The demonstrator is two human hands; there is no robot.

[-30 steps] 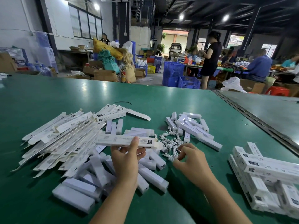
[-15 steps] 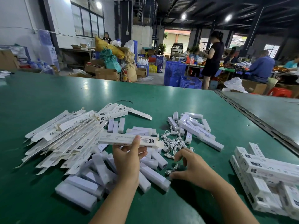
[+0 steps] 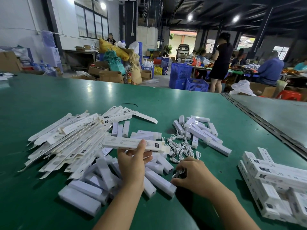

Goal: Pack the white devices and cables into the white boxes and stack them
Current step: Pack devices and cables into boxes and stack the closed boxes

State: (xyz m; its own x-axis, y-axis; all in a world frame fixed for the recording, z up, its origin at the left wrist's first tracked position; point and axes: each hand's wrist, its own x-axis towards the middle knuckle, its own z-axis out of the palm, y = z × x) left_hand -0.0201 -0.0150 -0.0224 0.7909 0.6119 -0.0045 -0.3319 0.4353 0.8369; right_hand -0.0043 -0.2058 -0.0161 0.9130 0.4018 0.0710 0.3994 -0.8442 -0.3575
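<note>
1. While pinching a single cable with the right hand, fingers curled down onto it at the near edge of the cable heap, lift straight up to avoid dragging tangled neighbours along
2. Hold the white box level in the left hand, thumb on top and fingers curled beneath, open flap end turned right toward the cable
3. Bring cable to flap rather than box to heap, feed in coiled, then tuck the flap shut; cannot tell whether already loaded with a device
4. Draw the next unit from the loose devices lying near, just beneath the left hand, or from the second batch of devices far right of the heap
5. Set finished on the packed boxes stacked near right, edges squared
6. On the left, flat unfolded boxes fanned out over a glossy green table
7. Beyond the far edge, a busy workshop: blue crates, cardboard cartons, a person standing, others seated further off
</note>
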